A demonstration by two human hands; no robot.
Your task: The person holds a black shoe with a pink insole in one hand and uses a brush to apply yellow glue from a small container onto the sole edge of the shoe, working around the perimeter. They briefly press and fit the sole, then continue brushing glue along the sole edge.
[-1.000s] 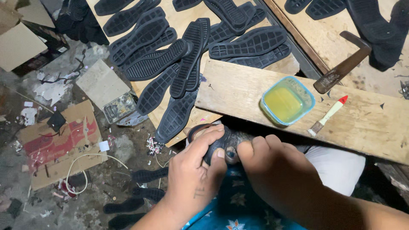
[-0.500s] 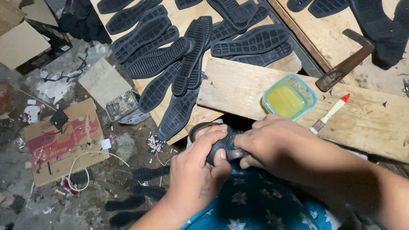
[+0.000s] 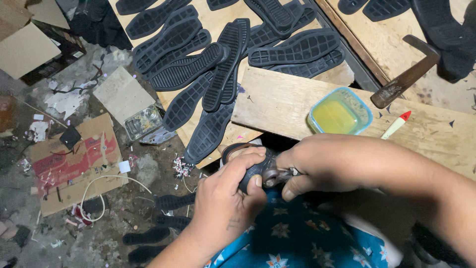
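While in lap: dark shoe [image 3: 250, 166] gripped by left hand [image 3: 225, 198].
Right hand [image 3: 337, 164]: fingers pinch metal pliers [image 3: 275, 176].
Progress: mid-work; rubber soles [image 3: 208, 74] unattached.

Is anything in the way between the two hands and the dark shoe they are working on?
Nothing visible. The left hand wraps the dark rounded shoe from below, thumb on top. The right hand presses a small metal tool straight against it. Both touch it directly.
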